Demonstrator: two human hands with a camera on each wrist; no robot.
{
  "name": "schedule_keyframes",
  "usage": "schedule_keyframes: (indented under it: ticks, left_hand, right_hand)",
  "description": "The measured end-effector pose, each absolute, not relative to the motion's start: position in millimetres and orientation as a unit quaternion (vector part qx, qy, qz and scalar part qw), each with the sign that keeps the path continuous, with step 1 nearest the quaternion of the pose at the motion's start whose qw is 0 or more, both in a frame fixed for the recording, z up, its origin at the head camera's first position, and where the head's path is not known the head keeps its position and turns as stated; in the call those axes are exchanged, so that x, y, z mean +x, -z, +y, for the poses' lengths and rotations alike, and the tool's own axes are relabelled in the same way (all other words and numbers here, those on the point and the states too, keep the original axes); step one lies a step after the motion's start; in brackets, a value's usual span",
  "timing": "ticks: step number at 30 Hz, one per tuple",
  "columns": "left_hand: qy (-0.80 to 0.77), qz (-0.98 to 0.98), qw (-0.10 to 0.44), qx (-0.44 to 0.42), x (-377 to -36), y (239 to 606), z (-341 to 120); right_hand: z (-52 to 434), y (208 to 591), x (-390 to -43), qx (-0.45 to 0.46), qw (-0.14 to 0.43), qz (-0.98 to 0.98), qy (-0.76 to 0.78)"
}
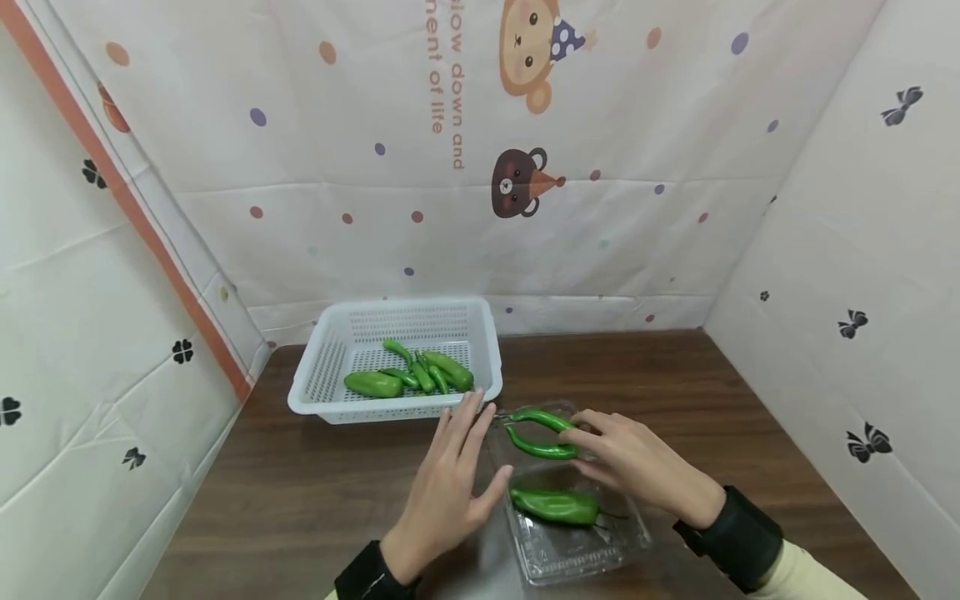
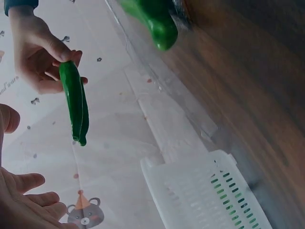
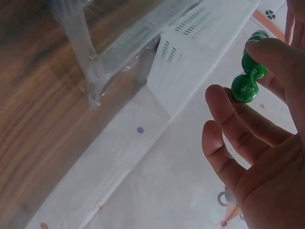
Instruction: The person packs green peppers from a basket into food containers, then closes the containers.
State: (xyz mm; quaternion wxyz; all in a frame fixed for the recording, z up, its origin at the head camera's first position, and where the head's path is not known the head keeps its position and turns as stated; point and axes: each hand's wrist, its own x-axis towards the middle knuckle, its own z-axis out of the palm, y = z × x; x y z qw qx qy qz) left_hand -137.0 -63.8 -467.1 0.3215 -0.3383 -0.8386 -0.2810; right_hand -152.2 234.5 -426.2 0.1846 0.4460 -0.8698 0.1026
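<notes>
Two forearms in black cuffs reach up from the bottom of the head view over a dark brown wooden worktop (image 1: 300,500). Nearest lies a shallow clear plastic tray (image 1: 600,554) with one plump green pepper (image 1: 555,506) resting inside it. Above the tray's far end, the right hand (image 1: 637,462) pinches two slim curved green chilli peppers (image 1: 542,433) by their stem ends between thumb and fingertips, lifted clear of the tray. The left hand (image 1: 450,492) is open, fingers straight and relaxed, holding nothing, just left of the chillies and near the front rim of a white perforated plastic basket (image 1: 330,367), which holds several more green peppers (image 1: 412,375).

Held only at the stems, the chillies would likely swing, so a firm pinch and a slow, level carry seem wise, with enough height to pass over any rim.

Printed fabric walls close in at the back, left and right. Open worktop lies right of the basket and tray, and also at front left.
</notes>
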Motion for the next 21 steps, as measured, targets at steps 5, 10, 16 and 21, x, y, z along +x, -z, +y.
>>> schedule_keyframes:
  ticks: [5, 10, 16, 21]
  left_hand:
    - [0.279, -0.840, 0.317, -0.341, -134, 472, -60]
    - [0.278, -0.841, 0.310, -0.347, -131, 476, -58]
    - [0.279, -0.843, 0.302, -0.347, -127, 476, -57]
    - [0.284, -0.842, 0.294, -0.351, -123, 479, -54]
  right_hand:
    - [238, 431, -145, 0.444, 0.172, -0.873, -0.103]
    - [240, 436, -138, 0.463, 0.177, -0.862, -0.110]
    - [242, 444, -130, 0.470, 0.166, -0.860, -0.103]
    - [243, 450, -125, 0.471, 0.146, -0.865, -0.091]
